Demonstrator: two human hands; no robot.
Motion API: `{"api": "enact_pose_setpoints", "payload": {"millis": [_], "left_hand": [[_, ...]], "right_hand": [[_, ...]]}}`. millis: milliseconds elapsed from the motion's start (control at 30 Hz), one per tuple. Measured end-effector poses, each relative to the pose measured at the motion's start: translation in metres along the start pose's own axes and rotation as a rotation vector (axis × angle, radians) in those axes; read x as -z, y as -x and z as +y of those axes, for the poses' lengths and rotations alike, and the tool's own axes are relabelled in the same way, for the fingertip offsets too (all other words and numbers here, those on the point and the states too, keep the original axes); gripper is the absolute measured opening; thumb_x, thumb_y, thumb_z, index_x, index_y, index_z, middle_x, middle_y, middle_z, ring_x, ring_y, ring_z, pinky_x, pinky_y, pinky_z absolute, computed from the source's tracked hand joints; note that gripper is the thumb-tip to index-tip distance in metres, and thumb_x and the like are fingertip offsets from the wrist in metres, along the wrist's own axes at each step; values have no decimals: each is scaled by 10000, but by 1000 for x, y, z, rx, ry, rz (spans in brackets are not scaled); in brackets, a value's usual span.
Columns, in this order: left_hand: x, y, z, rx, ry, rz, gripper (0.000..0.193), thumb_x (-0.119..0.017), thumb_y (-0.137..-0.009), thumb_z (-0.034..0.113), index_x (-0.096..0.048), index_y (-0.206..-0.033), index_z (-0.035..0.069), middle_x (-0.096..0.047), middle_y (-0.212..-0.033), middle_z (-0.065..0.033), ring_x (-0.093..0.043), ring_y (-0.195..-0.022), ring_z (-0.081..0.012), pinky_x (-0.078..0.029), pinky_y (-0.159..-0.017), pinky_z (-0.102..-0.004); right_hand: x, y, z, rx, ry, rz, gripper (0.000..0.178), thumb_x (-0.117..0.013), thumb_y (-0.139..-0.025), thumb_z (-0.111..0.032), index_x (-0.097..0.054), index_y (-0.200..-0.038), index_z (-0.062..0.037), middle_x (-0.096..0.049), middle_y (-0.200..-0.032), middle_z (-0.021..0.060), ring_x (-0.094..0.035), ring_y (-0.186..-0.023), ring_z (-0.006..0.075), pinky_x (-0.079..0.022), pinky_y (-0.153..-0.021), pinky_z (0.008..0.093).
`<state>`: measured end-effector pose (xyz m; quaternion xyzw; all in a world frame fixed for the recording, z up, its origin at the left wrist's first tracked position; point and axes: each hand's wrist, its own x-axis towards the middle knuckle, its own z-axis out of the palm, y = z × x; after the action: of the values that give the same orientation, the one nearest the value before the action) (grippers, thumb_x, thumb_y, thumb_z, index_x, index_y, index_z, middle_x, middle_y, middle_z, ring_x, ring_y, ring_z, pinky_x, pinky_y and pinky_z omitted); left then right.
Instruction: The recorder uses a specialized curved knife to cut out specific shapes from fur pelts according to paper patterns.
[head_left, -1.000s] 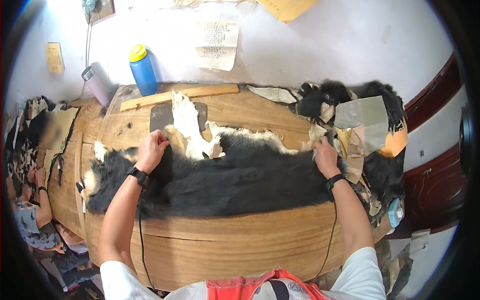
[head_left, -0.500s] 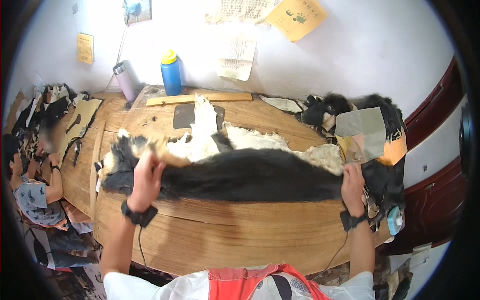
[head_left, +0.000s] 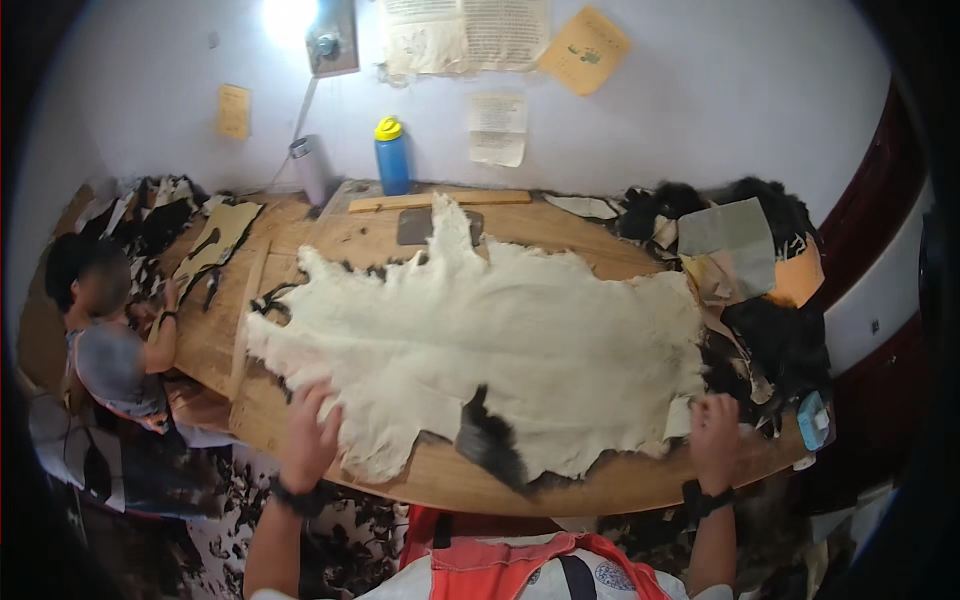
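The large, cream-white animal hide [head_left: 480,335] lies spread on the brown wooden bench [head_left: 590,496], with a black-furred flap [head_left: 489,440] showing near its front edge. The left hand [head_left: 312,435] is at the front-left edge, fingers parted, nothing visible between them. The right hand [head_left: 714,435] is beside the front-right corner, fingers curled; grip cannot be determined.

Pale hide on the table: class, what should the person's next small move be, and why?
Probably use the left hand to turn the black furry flap outward, toward the person: the hide lies broadly spread, pale side up, but that flap appears folded inward at its near edge.
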<state>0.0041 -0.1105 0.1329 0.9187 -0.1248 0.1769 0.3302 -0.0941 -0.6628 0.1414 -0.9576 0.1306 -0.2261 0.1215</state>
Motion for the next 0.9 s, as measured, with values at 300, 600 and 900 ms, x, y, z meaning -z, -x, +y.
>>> {"api": "enact_pose_setpoints", "payload": {"millis": [300, 600, 900], "left_hand": [[-48, -15, -73, 274, -495, -514, 622, -496, -976, 459, -428, -1438, 47, -319, -1548, -241, -282, -1417, -473, -326, -1110, -558], [11, 55, -173, -113, -180, -261, 517, -588, -850, 56, -513, -1361, 42, -505, -1412, -220, -478, -1264, -405, -395, -1069, -463], [62, 9, -156, -225, -502, -137, 537, -583, -700, -79, -583, -1223, 48, -604, -1237, -171, -534, -1102, -378, -431, -992, -443]], "right_hand": [[-105, 58, -39, 560, -56, -477, 604, -637, -882, -457, -559, -1309, -36, -517, -1330, 274, -423, -1305, 456, -323, -1067, 561], [-112, 99, -179, 446, -574, -546, 1057, -764, -815, -421, -104, -1576, -97, -468, -1421, 263, -408, -1366, 408, -337, -1112, 475], [-99, 63, -232, 247, -548, -1676, 360, -709, -884, -331, -696, -1078, -28, -685, -1162, 123, -636, -961, 240, -486, -811, 300]]}}
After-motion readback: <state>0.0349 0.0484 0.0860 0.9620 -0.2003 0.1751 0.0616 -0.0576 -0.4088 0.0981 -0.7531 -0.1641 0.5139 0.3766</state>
